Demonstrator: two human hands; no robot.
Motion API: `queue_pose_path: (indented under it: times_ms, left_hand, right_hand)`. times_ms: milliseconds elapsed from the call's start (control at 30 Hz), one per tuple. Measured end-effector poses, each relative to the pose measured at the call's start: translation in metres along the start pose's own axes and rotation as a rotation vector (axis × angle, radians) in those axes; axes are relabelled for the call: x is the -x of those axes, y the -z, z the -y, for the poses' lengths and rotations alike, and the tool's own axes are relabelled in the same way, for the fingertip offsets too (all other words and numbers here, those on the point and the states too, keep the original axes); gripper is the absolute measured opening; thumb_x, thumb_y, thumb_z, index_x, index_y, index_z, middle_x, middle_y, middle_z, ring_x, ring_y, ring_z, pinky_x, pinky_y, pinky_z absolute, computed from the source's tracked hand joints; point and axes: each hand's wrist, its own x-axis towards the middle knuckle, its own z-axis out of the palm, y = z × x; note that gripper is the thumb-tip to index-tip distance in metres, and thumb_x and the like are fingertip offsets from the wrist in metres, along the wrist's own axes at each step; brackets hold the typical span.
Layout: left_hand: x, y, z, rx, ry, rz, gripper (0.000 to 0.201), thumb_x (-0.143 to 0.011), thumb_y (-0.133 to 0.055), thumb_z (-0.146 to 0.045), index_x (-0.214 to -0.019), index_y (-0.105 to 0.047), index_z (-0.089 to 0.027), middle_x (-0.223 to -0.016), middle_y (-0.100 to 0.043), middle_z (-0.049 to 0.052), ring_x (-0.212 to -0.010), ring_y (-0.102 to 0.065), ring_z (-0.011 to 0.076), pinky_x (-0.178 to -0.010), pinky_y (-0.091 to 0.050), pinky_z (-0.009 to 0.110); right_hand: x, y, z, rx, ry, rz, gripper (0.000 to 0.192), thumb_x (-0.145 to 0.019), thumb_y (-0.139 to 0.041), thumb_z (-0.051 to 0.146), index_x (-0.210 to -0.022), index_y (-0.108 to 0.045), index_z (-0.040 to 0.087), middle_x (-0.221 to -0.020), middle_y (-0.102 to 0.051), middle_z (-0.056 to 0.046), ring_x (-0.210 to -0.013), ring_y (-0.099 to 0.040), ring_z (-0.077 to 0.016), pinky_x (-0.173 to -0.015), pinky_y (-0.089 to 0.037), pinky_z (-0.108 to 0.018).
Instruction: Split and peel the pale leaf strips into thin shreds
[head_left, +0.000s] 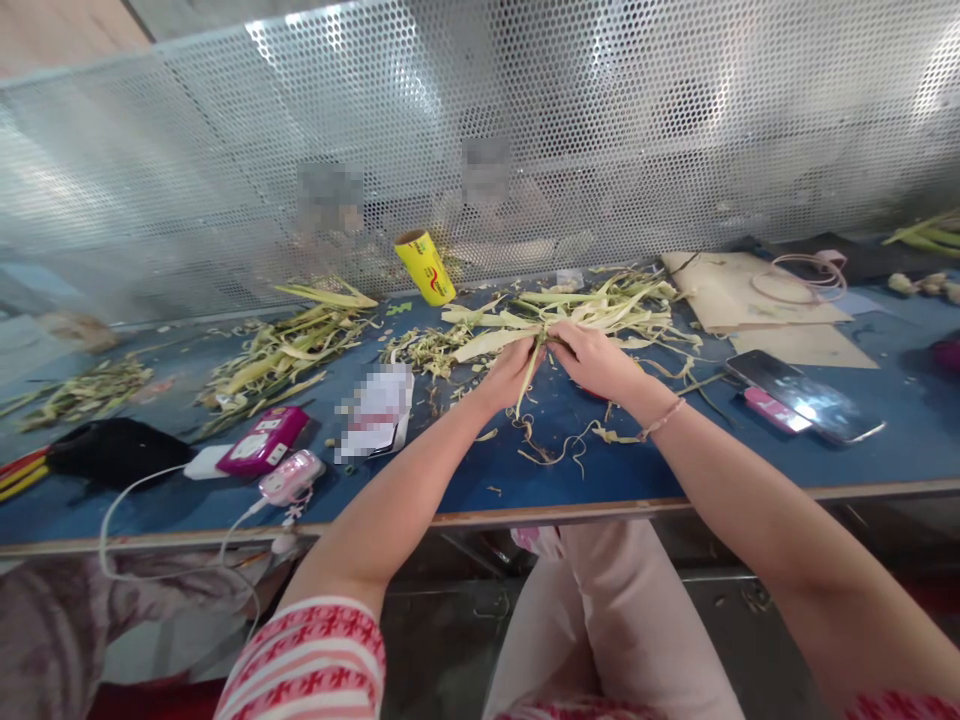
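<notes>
My left hand (514, 374) is closed around a pale green leafy stem (529, 372), its narrow end pointing down toward me. Against it, my right hand (592, 360) pinches the same stem, fingers close to those of the left. The fingertips are partly hidden, so the exact grip on each side is hard to see. Just behind both hands spreads a pile of long yellowish-green leaves (622, 305). Smaller trimmings (427, 350) lie to the left of it, and thin curled strips (559, 455) are scattered on the blue table (465, 490) in front.
A yellow cardboard tube (425, 267) leans near the perforated metal screen (420, 130). Leftward are another leaf pile (277, 360), a phone (386, 405), a magenta device (264, 440) and white cables (106, 520). Rightward lie a dark phone (802, 390) and brown cardboard (724, 290).
</notes>
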Motion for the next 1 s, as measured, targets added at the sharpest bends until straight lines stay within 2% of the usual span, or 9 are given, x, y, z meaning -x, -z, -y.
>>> queue_pose_path:
  times_ms: [133, 267, 367, 467, 600, 700, 800, 867, 1000]
  left_hand:
    - [0.000, 0.002, -0.002, -0.012, -0.020, -0.007, 0.029, -0.096, -0.032, -0.040, -0.082, -0.047, -0.019, -0.086, -0.060, 0.008, -0.080, -0.056, 0.0177, -0.077, -0.048, 0.035]
    - [0.004, 0.000, 0.003, -0.008, 0.047, 0.038, 0.030, -0.096, -0.031, -0.040, -0.082, -0.048, -0.019, -0.079, -0.059, 0.006, -0.071, -0.056, 0.0169, -0.071, -0.048, 0.033]
    - [0.008, -0.004, 0.010, 0.025, 0.073, 0.048, 0.027, -0.095, -0.034, -0.039, -0.090, -0.052, -0.019, -0.083, -0.061, 0.007, -0.076, -0.058, 0.0187, -0.073, -0.050, 0.035]
    - [0.007, -0.005, 0.014, 0.084, 0.058, 0.038, 0.027, -0.094, -0.035, -0.038, -0.097, -0.054, -0.019, -0.090, -0.063, 0.008, -0.084, -0.060, 0.0199, -0.079, -0.050, 0.036]
    - [0.001, 0.002, 0.007, 0.123, 0.074, 0.019, 0.035, -0.094, -0.035, -0.045, -0.095, -0.057, -0.018, -0.088, -0.063, 0.008, -0.086, -0.059, 0.0199, -0.080, -0.047, 0.034]
    - [-0.002, 0.008, 0.000, 0.143, 0.086, -0.002, 0.043, -0.091, -0.034, -0.055, -0.082, -0.055, -0.019, -0.076, -0.058, 0.005, -0.074, -0.052, 0.0174, -0.072, -0.043, 0.032]
    - [0.000, 0.010, -0.003, 0.260, 0.050, 0.005, 0.048, -0.090, -0.034, -0.059, -0.067, -0.047, -0.019, -0.064, -0.047, 0.001, -0.063, -0.042, 0.0150, -0.063, -0.036, 0.031]
    - [0.002, 0.009, -0.002, 0.344, 0.060, 0.001, 0.048, -0.088, -0.037, -0.061, -0.065, -0.043, -0.020, -0.062, -0.042, 0.000, -0.060, -0.038, 0.0146, -0.061, -0.033, 0.031]
    - [0.005, 0.008, 0.001, 0.427, 0.142, 0.009, 0.043, -0.086, -0.042, -0.060, -0.070, -0.044, -0.021, -0.064, -0.042, -0.001, -0.060, -0.039, 0.0144, -0.060, -0.032, 0.031]
  right_hand:
    - [0.000, 0.001, 0.002, 0.000, 0.002, 0.011, 0.019, -0.095, -0.035, 0.023, -0.097, -0.053, 0.018, -0.094, -0.064, -0.010, -0.087, -0.059, -0.0208, -0.076, -0.041, -0.031]
    - [0.002, 0.005, 0.006, 0.059, -0.013, 0.049, 0.021, -0.095, -0.034, 0.024, -0.098, -0.054, 0.018, -0.087, -0.065, -0.009, -0.078, -0.058, -0.0197, -0.069, -0.039, -0.029]
    - [0.003, 0.007, 0.007, 0.103, -0.033, 0.082, 0.023, -0.095, -0.035, 0.026, -0.099, -0.056, 0.017, -0.081, -0.065, -0.008, -0.072, -0.057, -0.0196, -0.065, -0.037, -0.029]
    - [0.002, 0.007, 0.005, 0.067, -0.031, 0.077, 0.022, -0.094, -0.037, 0.024, -0.099, -0.058, 0.018, -0.085, -0.065, -0.008, -0.075, -0.059, -0.0195, -0.067, -0.040, -0.029]
    - [0.000, 0.007, 0.000, 0.006, 0.103, -0.064, 0.016, -0.092, -0.045, 0.025, -0.097, -0.058, 0.018, -0.096, -0.062, -0.009, -0.090, -0.058, -0.0212, -0.081, -0.045, -0.035]
    - [0.000, 0.009, -0.001, -0.025, 0.192, -0.194, 0.014, -0.093, -0.043, 0.025, -0.090, -0.056, 0.019, -0.093, -0.056, -0.010, -0.092, -0.055, -0.0219, -0.085, -0.046, -0.039]
    - [0.001, 0.011, -0.001, -0.058, 0.209, -0.272, 0.010, -0.092, -0.041, 0.019, -0.092, -0.051, 0.021, -0.092, -0.054, -0.010, -0.092, -0.052, -0.0224, -0.084, -0.046, -0.042]
    - [0.001, 0.010, -0.002, -0.057, 0.230, -0.239, 0.008, -0.089, -0.045, 0.017, -0.095, -0.049, 0.020, -0.093, -0.055, -0.009, -0.092, -0.052, -0.0226, -0.083, -0.046, -0.041]
    - [0.000, -0.001, -0.007, -0.029, 0.281, -0.059, 0.006, -0.088, -0.045, 0.015, -0.086, -0.045, 0.021, -0.082, -0.053, -0.006, -0.080, -0.051, -0.0200, -0.075, -0.047, -0.037]
